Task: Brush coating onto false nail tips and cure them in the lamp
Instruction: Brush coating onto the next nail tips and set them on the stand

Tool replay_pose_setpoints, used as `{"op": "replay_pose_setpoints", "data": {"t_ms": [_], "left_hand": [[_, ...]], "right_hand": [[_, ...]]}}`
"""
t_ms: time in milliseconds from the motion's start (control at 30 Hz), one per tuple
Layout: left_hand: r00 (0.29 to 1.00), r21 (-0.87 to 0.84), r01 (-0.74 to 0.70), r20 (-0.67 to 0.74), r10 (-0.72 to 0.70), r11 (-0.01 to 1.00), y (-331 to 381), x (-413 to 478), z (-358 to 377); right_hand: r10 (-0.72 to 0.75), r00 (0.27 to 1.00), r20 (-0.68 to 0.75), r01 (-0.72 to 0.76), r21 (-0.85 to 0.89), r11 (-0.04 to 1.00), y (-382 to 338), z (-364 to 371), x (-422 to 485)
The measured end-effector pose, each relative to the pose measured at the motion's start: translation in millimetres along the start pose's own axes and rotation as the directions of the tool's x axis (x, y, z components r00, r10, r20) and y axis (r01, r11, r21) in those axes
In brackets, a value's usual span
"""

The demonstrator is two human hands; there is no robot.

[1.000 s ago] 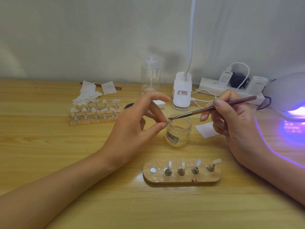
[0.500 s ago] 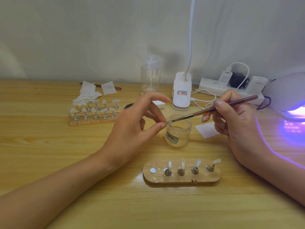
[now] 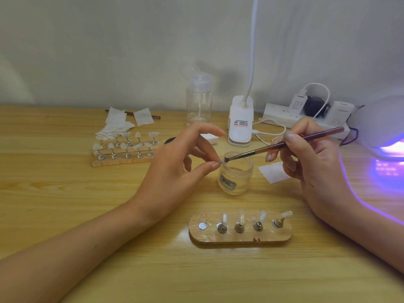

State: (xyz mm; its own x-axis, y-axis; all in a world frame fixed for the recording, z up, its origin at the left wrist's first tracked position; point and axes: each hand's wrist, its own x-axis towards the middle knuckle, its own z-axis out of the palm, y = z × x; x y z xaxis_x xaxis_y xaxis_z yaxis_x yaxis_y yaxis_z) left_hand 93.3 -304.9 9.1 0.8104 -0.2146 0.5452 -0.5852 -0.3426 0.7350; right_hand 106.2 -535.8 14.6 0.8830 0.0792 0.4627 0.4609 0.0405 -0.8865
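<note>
Two hands meet over the jar (image 3: pixel 236 179). The left hand (image 3: pixel 172 171) pinches a nail tip (image 3: pixel 221 161); the right hand (image 3: pixel 314 162) grips the brush (image 3: pixel 284 144), bristles touching that tip.

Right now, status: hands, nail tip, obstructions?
Left hand pinches nail tip. Right hand holds brush, bristles on tip. Open jar close by the tip; lamp lit, far right.

Two hands: the left hand (image 3: pixel 175 169) and the right hand (image 3: pixel 317 162). One brush (image 3: pixel 258 151), one open jar (image 3: pixel 236 180), and one nail tip (image 3: pixel 220 161) pinched in the left. Two wooden stands: the near stand (image 3: pixel 240 239) carries four tips (image 3: pixel 241 216) and one bare magnet (image 3: pixel 202 226); the far stand (image 3: pixel 122 162) carries about ten more, in two rows. One pump bottle (image 3: pixel 199 101), one clip lamp (image 3: pixel 240 121), one power strip (image 3: pixel 282 118), one curing lamp (image 3: pixel 380 121).
</note>
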Motion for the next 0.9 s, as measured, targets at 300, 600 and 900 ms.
{"op": "replay_pose_setpoints", "data": {"t_ms": [300, 600, 900], "left_hand": [[1.000, -0.002, -0.013, 0.001, 0.013, 1.000, -0.7, 0.1, 0.0], [1.000, -0.004, -0.016, 0.002, 0.016, 1.000, -1.2, 0.2, 0.2], [1.000, -0.015, -0.014, 0.005, 0.014, 1.000, -0.4, 0.3, 0.5]], "right_hand": [[0.029, 0.998, -0.063, -0.029, 0.013, 1.000, -1.0, -1.5, 0.7], [0.010, 1.000, 0.008, -0.010, 0.028, 1.000, -1.5, 0.6, 0.5], [0.051, 0.998, -0.043, -0.052, -0.025, 0.998, 0.3, -1.9, 1.9]]}}
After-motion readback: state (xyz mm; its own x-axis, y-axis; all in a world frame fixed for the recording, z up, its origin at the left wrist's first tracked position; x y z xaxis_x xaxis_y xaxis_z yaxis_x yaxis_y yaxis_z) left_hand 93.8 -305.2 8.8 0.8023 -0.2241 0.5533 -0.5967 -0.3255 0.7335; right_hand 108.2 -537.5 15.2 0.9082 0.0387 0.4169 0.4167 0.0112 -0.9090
